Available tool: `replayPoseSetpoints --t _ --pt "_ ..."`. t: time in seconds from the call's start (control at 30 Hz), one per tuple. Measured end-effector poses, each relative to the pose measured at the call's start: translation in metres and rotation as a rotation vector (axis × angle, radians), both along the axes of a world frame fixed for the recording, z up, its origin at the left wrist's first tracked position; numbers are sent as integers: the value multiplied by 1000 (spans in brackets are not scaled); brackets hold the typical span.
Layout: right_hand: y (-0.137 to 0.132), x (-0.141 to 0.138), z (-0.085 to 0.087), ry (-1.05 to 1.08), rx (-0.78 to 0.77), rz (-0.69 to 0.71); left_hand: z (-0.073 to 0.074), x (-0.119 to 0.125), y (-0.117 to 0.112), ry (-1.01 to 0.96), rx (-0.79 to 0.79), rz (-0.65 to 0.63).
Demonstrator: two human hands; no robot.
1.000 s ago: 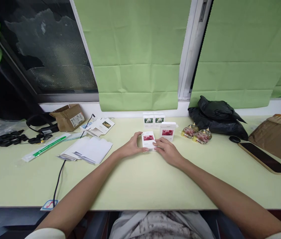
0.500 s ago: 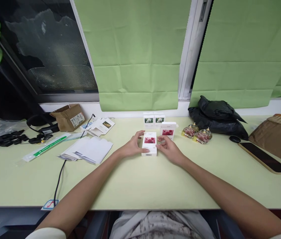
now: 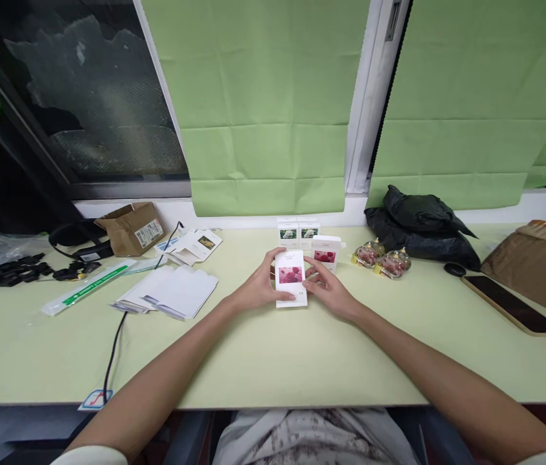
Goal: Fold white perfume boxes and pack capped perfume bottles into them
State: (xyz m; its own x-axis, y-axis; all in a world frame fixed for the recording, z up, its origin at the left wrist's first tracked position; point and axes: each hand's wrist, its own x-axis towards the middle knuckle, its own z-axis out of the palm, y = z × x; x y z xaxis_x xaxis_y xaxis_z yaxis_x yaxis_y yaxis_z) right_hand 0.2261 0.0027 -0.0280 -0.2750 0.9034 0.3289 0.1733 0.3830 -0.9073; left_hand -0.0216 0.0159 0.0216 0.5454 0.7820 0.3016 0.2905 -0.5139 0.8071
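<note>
Gripping white box (image 3: 291,279) by its edges, left hand (image 3: 260,285) and right hand (image 3: 330,292) | long axis running near-to-far | flower-printed face toward the person

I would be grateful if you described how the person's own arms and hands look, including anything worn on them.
Off-white sleeves with plain edges show at the bottom of the view; below them, both forearms are bare. The left hand and right hand are ungloved, and no watch or bracelet shows.

White box (image 3: 291,286), pink floral print (image 3: 290,275), perhaps roses
</note>
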Motion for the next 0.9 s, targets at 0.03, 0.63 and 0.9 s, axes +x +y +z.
replayPoseSetpoints --t 0.03,0.63,0.9 --pt "-1 0 1 -5 6 -2 0 1 -1 2 22 12" --pt "-17 -6 18 7 230 -156 -34 7 11 62 536 225" --pt "-10 -3 11 -9 322 -178 -33 16 11 -195 395 261"
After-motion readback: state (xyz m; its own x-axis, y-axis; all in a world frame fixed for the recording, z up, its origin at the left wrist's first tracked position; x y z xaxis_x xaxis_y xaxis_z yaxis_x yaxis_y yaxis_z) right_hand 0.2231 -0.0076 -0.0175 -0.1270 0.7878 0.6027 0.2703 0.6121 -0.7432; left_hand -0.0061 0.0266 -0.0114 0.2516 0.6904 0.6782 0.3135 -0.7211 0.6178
